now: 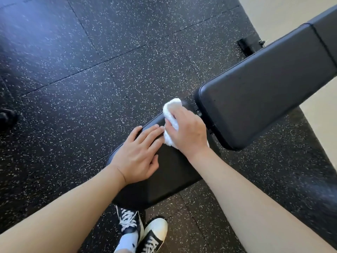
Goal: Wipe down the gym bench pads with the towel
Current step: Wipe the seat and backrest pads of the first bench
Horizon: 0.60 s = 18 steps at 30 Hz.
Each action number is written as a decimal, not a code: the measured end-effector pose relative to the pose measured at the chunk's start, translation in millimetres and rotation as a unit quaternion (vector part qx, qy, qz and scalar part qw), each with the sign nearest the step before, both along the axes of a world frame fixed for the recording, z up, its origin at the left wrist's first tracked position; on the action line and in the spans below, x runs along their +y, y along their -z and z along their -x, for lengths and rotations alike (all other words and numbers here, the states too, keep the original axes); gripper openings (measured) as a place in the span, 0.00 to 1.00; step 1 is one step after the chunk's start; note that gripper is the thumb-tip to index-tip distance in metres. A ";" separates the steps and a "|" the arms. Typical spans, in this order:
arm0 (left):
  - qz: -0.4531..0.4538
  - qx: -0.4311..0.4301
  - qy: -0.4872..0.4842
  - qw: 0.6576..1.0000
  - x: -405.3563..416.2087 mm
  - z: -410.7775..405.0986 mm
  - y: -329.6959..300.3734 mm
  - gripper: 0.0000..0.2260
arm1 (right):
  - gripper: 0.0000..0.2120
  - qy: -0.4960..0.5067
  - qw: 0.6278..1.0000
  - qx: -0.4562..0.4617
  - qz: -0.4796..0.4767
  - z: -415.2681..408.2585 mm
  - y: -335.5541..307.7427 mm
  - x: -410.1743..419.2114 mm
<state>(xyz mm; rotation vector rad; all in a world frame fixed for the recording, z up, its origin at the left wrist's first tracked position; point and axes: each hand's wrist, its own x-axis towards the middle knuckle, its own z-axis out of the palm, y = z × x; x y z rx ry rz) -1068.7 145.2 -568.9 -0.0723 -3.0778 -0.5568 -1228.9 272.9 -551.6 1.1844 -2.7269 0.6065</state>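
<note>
Head view: right hand (186, 128) grips the towel (172, 111), wiping the bench seat pad (175, 167); left hand (138, 154) rests flat. Back pad (264, 84), at two o'clock, likely comes next.

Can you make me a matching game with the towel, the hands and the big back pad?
Things:
1. towel
2. left hand
3. right hand
4. back pad

Descriptions:
A. lies flat on the seat pad
B. white and bunched up
C. black, with nothing on it
D. grips the cloth

Pairs: 1-B, 2-A, 3-D, 4-C
</note>
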 end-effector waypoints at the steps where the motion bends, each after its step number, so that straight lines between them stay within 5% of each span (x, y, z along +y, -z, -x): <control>1: -0.005 -0.004 0.002 1.000 -0.4 0.0 -1.4 0.26 | 0.10 -0.015 1.000 -0.015 -0.014 -4.7 -1.5 11.2; 8: -0.012 -0.006 0.017 1.000 -0.6 0.6 -2.0 0.25 | 0.07 -0.052 0.988 -0.085 -0.117 -18.2 -13.0 79.4; 18: -0.086 -0.017 -0.036 0.996 5.4 5.9 -7.6 0.22 | 0.10 -0.017 0.989 -0.099 -0.110 25.2 -4.0 -7.6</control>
